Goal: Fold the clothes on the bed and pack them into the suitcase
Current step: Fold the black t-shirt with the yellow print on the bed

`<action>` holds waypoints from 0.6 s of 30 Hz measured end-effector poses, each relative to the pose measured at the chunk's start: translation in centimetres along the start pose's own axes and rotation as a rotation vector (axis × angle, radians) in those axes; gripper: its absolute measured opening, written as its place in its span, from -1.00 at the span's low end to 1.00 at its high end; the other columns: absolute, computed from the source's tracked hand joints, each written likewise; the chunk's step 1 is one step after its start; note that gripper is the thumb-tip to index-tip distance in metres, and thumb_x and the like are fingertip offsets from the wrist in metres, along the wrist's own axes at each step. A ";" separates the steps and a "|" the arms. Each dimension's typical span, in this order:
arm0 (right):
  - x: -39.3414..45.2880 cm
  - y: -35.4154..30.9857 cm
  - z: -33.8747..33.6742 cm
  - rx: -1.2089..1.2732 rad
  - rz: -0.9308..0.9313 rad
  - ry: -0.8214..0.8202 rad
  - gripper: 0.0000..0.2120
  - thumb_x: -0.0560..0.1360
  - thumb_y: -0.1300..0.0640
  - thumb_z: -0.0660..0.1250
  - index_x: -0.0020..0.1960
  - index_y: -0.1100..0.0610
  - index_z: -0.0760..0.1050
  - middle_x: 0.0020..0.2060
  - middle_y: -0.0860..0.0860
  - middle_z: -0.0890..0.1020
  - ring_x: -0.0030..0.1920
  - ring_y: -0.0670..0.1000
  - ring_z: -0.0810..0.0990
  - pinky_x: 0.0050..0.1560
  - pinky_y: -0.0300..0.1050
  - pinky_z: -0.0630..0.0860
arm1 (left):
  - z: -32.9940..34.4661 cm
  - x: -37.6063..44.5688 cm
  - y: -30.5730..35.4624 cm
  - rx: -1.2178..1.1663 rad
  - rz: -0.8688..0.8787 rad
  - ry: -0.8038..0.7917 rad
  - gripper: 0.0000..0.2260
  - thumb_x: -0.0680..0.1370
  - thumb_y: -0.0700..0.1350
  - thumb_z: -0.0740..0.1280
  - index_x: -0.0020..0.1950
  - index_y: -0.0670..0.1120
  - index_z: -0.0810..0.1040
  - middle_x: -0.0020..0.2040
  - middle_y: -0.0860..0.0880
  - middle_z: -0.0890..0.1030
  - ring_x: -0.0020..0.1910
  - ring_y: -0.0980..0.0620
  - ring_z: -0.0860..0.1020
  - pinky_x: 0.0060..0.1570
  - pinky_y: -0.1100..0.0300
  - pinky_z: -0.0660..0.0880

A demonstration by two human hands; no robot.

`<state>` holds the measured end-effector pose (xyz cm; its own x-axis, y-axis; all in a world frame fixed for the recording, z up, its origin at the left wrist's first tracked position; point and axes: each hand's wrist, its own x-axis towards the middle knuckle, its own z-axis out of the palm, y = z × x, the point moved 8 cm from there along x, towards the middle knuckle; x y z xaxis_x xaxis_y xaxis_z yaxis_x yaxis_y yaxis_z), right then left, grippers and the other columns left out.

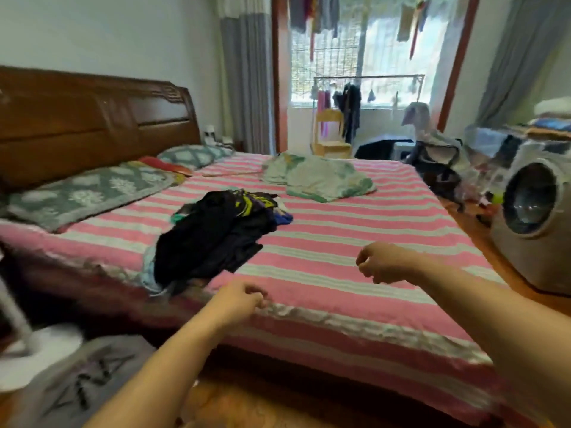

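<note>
Dark clothes pile [213,236] sits loose on striped bed [355,242]; no suitcase seen. Left hand [239,299] and right hand [381,262] hover empty, fingers loosely curled.

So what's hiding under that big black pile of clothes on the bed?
Light blue fabric peeks out under the black clothes pile, which lies on the pink striped bed. Anything deeper underneath is covered.

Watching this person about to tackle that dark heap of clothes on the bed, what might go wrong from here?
1. The pile of dark clothes hangs over the edge of the bed; tugging one garment could drag others to the floor.
2. The garments look tangled, so the left hand and right hand, both holding nothing, may lift several together.
3. No suitcase is clearly in view.
</note>
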<state>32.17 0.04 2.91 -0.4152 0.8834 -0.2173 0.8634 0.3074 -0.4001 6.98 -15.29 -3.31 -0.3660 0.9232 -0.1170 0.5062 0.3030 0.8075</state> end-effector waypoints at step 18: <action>24.0 -11.6 12.7 -0.188 -0.303 -0.086 -0.46 0.60 0.20 0.20 0.56 0.14 0.23 0.46 0.19 0.40 0.38 0.20 0.45 0.27 -0.03 0.44 | -6.7 16.1 -14.3 0.454 -0.330 0.232 -0.56 0.61 -0.05 0.21 0.51 0.02 0.35 0.42 -0.15 0.34 0.27 -0.20 0.48 0.25 -0.07 0.48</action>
<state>8.57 13.23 -8.99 -0.6762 0.7114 -0.1913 0.7315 0.6176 -0.2891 -11.43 -6.33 -12.84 -0.6952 0.7034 -0.1484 0.6011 0.6820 0.4165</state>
